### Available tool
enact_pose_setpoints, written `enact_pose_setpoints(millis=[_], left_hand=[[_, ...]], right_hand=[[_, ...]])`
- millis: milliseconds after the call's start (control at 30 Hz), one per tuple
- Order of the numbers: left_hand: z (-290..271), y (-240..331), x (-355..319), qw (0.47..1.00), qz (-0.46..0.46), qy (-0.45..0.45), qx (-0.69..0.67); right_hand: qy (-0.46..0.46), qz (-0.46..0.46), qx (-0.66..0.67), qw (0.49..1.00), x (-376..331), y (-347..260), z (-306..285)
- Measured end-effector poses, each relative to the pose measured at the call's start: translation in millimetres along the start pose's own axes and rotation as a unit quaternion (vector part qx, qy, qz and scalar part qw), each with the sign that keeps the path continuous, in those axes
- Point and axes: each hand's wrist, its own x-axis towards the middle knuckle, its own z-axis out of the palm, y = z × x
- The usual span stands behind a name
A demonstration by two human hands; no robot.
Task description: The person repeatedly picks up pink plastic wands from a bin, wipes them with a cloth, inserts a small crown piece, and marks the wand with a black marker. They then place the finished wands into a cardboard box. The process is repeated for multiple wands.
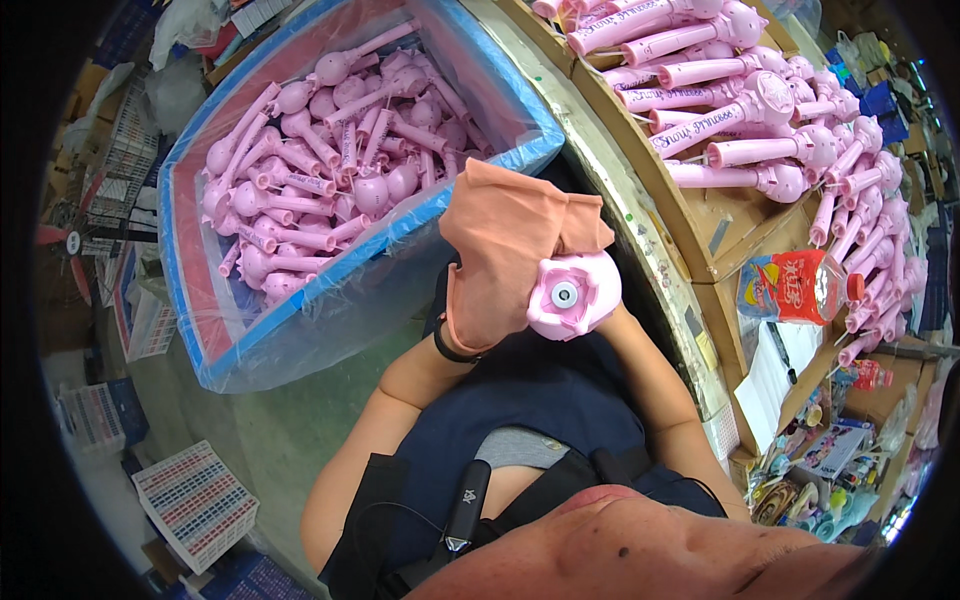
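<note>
In front of my chest a pink toy wand head point(572, 296) faces up, with petal-like ridges and a round metal-coloured centre. My right hand point(612, 306) is closed round it from behind, its fingers mostly hidden by the piece. A peach-coloured cloth point(505, 235) covers my left hand and touches the wand head's left side. Under that cloth the left fingers cannot be seen; a dark band point(455, 345) shows at the wrist. Whether a handle extends below the head is hidden.
Ahead to the left, a blue-rimmed, plastic-lined bin point(400, 236) holds several pink wands point(290, 200). More wands point(745, 110) lie piled in a cardboard tray point(735, 240) on the right, beside a red-capped bottle point(803, 287) and a paper sheet point(765, 395). Printed sheets point(197, 505) sit lower left.
</note>
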Motion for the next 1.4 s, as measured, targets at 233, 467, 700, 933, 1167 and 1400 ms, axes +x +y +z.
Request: enact_pose_setpoints(millis=[233, 467, 700, 933, 1167, 1400], left_hand=[[15, -7, 21, 0.608, -0.287, 0.258, -0.694], [-10, -94, 18, 0.837, -0.202, 0.250, -0.443], [-28, -142, 23, 0.657, -0.357, 0.202, -0.633], [-20, -168, 23, 0.514, -0.254, 0.219, -0.790], [-89, -163, 16, 0.731, -0.231, 0.209, -0.607], [-196, -200, -80, 0.851, -0.122, 0.146, -0.489]], right_hand=[[-0.099, 0.321, 0.363, 0.869, 30, -112, -24], [-0.100, 0.265, 0.805, 0.521, 78, -141, -37], [0.001, 0.202, 0.824, 0.530, 108, -165, -21], [-0.058, 0.191, 0.729, 0.655, 86, -131, -18], [0.005, 0.237, 0.339, 0.911, 40, -127, -26], [0.414, -0.055, 0.118, 0.901, 138, -110, -138]])
